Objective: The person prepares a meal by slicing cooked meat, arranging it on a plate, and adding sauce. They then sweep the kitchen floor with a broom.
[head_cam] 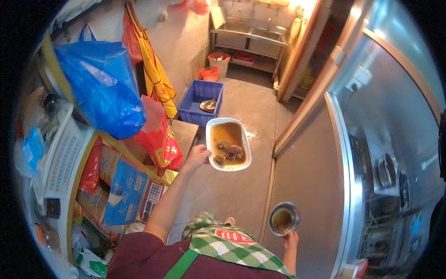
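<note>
My left hand (199, 157) grips the lower left rim of a white rectangular dish (211, 132), held out in front of me above the floor. Brown liquid (225, 132) spreads across the dish, and several dark brown lumps of food (234, 152) sit at its near end. Lower and to the right, my right hand (292, 240) holds a round metal bowl (296, 213) by its near rim. That bowl contains a brownish liquid (281, 220) too. The two vessels are apart from each other.
Ahead on the floor stands a blue plastic crate (197, 113) with dishes inside. A steel sink (251, 33) is at the far end, near buckets (218, 62). Shelving with a blue cardboard box (125, 195) and hanging bags (101, 83) lines the left; a metal-edged partition (306, 167) bounds the right.
</note>
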Action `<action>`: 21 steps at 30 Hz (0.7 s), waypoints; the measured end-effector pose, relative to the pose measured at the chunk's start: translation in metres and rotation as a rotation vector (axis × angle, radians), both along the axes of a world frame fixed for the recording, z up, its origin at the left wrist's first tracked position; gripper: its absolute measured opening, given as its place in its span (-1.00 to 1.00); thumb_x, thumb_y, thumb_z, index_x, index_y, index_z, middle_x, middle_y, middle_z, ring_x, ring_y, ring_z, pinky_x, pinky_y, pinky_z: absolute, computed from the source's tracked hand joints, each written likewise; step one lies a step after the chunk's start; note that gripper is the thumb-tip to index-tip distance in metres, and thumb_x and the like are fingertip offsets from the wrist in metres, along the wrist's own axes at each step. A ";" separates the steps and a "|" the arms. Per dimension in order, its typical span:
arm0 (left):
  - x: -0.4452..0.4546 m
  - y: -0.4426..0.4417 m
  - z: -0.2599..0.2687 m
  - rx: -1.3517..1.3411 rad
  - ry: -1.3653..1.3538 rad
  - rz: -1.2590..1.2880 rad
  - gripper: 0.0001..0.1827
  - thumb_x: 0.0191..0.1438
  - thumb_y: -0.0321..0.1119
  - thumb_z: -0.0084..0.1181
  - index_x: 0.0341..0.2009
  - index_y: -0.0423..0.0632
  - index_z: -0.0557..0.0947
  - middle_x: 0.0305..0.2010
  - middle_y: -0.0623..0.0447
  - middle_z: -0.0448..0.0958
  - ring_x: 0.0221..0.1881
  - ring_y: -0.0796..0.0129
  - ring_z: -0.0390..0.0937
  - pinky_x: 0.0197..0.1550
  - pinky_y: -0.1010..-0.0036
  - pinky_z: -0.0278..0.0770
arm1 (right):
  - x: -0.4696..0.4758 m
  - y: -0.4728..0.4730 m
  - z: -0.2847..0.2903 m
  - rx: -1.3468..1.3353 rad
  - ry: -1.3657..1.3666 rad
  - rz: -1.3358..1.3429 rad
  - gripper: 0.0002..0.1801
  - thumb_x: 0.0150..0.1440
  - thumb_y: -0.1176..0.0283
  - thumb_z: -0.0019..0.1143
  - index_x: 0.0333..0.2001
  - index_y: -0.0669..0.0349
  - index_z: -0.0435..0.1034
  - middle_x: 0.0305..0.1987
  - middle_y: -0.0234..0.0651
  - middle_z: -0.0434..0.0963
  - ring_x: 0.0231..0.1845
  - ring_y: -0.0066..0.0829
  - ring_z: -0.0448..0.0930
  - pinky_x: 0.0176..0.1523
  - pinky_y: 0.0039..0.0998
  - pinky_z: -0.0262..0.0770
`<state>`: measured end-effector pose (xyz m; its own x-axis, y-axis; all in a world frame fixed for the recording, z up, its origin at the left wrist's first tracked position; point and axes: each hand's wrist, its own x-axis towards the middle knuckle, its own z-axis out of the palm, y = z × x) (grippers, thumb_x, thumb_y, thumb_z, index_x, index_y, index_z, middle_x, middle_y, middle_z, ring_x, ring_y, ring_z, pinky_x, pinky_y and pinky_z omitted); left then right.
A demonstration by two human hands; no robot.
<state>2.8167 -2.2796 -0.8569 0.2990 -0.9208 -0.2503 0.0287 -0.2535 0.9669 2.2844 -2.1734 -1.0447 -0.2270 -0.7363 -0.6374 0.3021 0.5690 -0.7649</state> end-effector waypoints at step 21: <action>0.274 -0.534 -0.122 -0.034 0.146 0.120 -0.84 -0.05 -0.45 -0.08 -0.32 -0.20 0.44 -0.47 0.08 0.49 -0.48 0.51 0.48 -0.47 0.60 0.46 | 0.305 -0.632 -0.033 -0.082 -0.095 0.124 -0.89 -0.08 0.55 -0.06 -0.41 0.16 0.26 -0.53 -0.37 0.45 -0.55 -0.51 0.49 -0.54 -0.50 0.46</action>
<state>3.0907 -2.8140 -0.9790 0.3698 -0.8894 -0.2687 0.1972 -0.2075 0.9582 2.5894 -2.8056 -1.0777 -0.0731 -0.8052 -0.5884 0.3068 0.5432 -0.7815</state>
